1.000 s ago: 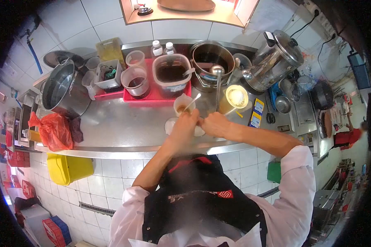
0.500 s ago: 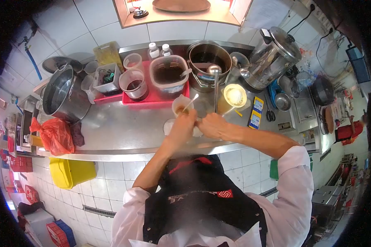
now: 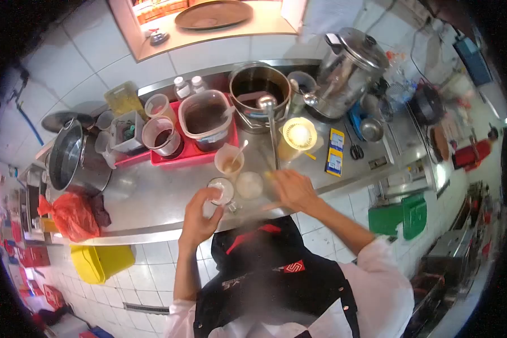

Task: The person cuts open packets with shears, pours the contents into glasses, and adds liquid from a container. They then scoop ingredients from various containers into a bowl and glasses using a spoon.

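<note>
My left hand has its thumb and fingers about the near left side of a glass mug with something white in it. My right hand is over the counter near its front edge, right of a round pale lid-like disc. Its fingertips are smeared by motion, with a small yellowish patch at them; I cannot tell what it is. Behind the mug stands a plastic cup with brownish liquid and a white spoon. A yellow-topped citrus juicer and a long-handled ladle are beyond my right hand.
A red tray holds tubs of dark liquid. Behind stand a pot of dark liquid and a steel urn. Scissors and yellow-blue packets lie right. A big pot and red bag are left.
My hands were together in front of the plastic cup and have moved apart, left hand to the glass mug, right hand rightward. The mug and disc now show more fully. The view has shifted.
</note>
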A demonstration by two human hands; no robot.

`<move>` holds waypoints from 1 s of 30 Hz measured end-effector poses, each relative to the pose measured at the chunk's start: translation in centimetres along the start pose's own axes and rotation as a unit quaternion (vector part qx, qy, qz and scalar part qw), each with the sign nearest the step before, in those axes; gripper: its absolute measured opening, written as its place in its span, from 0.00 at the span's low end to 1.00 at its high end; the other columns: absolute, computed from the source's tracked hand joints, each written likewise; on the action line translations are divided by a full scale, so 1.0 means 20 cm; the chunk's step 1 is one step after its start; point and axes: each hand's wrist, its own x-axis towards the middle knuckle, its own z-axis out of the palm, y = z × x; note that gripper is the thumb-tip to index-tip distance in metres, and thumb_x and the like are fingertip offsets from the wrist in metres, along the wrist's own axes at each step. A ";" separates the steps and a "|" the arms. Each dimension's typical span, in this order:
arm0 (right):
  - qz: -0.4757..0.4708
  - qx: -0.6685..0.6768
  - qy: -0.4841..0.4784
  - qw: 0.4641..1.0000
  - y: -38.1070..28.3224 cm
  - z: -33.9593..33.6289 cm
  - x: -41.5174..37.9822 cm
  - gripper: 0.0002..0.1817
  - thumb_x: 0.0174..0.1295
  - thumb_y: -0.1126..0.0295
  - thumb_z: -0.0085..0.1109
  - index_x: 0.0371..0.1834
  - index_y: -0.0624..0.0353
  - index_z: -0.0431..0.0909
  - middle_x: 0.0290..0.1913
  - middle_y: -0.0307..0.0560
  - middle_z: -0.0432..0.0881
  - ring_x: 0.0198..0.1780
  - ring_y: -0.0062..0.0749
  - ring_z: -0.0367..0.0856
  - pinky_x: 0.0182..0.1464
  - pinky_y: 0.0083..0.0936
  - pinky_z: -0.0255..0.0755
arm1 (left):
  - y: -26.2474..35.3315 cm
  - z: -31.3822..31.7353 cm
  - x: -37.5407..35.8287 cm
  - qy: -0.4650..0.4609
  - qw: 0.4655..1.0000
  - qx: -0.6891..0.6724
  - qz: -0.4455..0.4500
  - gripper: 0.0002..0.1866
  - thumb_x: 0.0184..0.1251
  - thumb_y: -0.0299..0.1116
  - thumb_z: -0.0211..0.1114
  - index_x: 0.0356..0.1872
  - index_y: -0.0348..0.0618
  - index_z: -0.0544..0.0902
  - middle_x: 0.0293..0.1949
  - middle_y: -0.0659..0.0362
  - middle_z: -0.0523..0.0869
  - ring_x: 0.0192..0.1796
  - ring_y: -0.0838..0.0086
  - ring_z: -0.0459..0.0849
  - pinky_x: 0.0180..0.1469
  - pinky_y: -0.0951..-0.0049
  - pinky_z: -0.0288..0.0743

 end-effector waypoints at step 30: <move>0.131 0.007 -0.195 0.972 -0.50 0.70 1.61 0.21 0.56 0.57 0.69 0.45 0.60 0.79 0.48 0.62 0.84 0.51 0.56 0.83 0.54 0.46 0.77 | -0.45 0.37 -0.29 -0.201 0.949 0.124 -0.208 0.32 0.64 0.65 0.60 0.39 0.40 0.86 0.38 0.46 0.88 0.41 0.47 0.87 0.48 0.51 0.79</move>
